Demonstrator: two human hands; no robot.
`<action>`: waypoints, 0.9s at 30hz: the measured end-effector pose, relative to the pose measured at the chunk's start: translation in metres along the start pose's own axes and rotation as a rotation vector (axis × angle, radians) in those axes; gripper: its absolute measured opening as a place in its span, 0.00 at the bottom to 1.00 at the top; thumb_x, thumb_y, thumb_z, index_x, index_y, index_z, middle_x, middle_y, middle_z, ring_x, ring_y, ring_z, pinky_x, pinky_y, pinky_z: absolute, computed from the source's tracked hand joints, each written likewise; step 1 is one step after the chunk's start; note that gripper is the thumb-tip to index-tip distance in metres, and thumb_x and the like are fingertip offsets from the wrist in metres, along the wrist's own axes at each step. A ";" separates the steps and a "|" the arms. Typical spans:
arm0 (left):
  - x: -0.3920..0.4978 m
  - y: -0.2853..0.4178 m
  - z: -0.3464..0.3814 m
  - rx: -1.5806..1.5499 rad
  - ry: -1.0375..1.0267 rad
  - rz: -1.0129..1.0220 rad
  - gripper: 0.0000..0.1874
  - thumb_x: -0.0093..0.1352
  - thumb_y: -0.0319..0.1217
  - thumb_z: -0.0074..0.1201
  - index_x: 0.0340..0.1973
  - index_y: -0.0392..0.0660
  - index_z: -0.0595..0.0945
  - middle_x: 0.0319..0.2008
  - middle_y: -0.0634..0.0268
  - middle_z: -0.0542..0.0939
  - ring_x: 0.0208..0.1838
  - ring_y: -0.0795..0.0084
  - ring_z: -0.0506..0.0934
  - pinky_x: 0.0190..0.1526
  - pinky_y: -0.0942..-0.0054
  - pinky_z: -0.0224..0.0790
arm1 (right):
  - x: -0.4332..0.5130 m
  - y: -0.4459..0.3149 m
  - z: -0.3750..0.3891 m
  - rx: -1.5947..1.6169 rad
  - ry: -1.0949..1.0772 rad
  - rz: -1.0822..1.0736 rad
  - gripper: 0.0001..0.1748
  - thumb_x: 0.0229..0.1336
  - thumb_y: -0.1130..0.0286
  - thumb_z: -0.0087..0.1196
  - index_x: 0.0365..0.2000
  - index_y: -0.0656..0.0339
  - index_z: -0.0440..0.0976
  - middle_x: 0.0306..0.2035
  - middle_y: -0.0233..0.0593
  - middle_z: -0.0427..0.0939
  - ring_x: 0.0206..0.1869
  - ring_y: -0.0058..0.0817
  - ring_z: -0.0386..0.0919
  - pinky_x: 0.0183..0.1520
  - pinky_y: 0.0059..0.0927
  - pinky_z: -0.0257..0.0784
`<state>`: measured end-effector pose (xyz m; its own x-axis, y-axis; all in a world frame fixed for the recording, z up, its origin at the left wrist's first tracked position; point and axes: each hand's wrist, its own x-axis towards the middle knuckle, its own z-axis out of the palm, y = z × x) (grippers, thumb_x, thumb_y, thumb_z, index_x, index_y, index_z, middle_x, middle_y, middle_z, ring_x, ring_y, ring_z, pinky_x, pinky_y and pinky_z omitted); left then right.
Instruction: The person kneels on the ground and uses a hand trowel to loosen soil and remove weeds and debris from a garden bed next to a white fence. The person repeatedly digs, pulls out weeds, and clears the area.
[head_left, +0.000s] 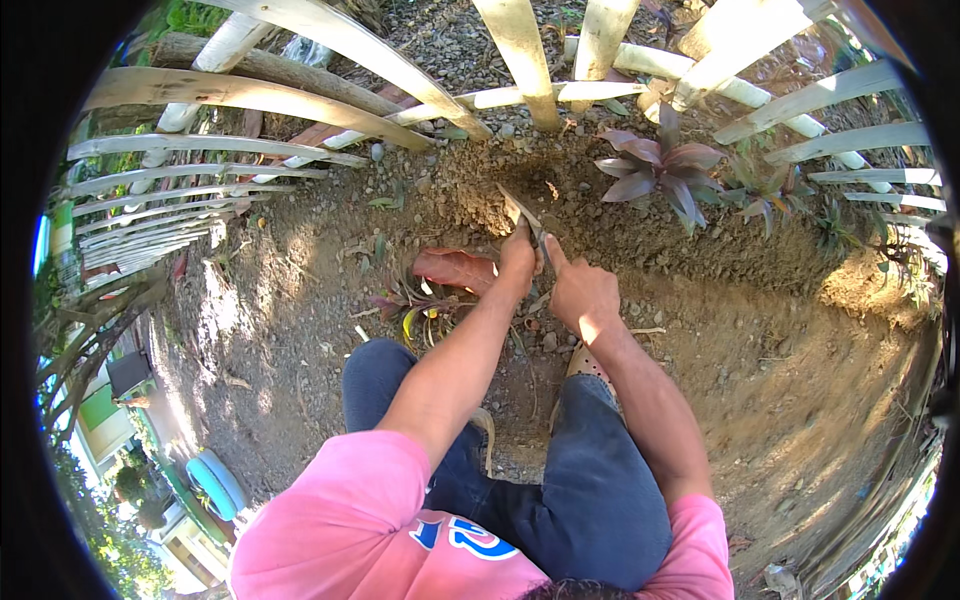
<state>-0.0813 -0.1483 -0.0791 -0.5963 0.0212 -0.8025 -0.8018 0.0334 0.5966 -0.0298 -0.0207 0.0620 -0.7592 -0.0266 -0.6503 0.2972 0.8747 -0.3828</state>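
Note:
My left hand (519, 257) is closed on the middle of a long metal blade (523, 208), whose tip rests at the loose soil (484, 199) by a shallow hole. My right hand (586, 294) is wrapped around the near end of the same bladed tool, with the index finger laid forward along it; its handle is mostly hidden. Left of my hands, a curved reddish-brown dry sheath (454, 270) lies on the ground. Beside it, nearer my knee, lies a small plant (420, 304) with purple and yellow leaves. A purple-leaved plant (664, 166) stands in the soil right of the hole.
A fence of pale slats (521, 60) curves around the front and both sides. Smaller plants (765, 196) grow along the soil bank at right. My shod foot (585, 364) is on the ground. A blue tire (216, 484) stands at far left, near tree branches (105, 315).

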 end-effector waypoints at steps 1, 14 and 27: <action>-0.003 -0.004 -0.002 -0.128 0.045 0.017 0.29 0.77 0.51 0.40 0.25 0.40 0.78 0.16 0.67 0.70 0.18 0.72 0.68 0.23 0.69 0.57 | -0.007 -0.004 -0.005 0.038 -0.028 0.005 0.42 0.55 0.66 0.47 0.71 0.54 0.49 0.42 0.60 0.81 0.44 0.54 0.81 0.51 0.47 0.76; -0.016 0.000 0.044 0.663 0.106 0.293 0.27 0.74 0.45 0.39 0.41 0.30 0.81 0.41 0.35 0.80 0.49 0.39 0.78 0.50 0.51 0.67 | -0.010 -0.009 -0.061 0.261 -0.054 0.218 0.36 0.53 0.66 0.46 0.65 0.61 0.63 0.47 0.66 0.78 0.52 0.56 0.77 0.60 0.47 0.70; 0.028 0.011 0.072 0.120 0.101 -0.301 0.19 0.75 0.48 0.45 0.36 0.46 0.77 0.21 0.63 0.75 0.17 0.68 0.65 0.20 0.64 0.53 | 0.030 0.047 -0.056 -0.191 -0.086 -0.017 0.41 0.49 0.69 0.57 0.67 0.42 0.61 0.41 0.49 0.82 0.46 0.44 0.82 0.47 0.44 0.78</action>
<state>-0.1045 -0.0749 -0.0952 -0.3391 -0.1064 -0.9347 -0.9357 0.1406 0.3235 -0.0707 0.0469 0.0609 -0.7084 -0.0763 -0.7016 0.1633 0.9494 -0.2681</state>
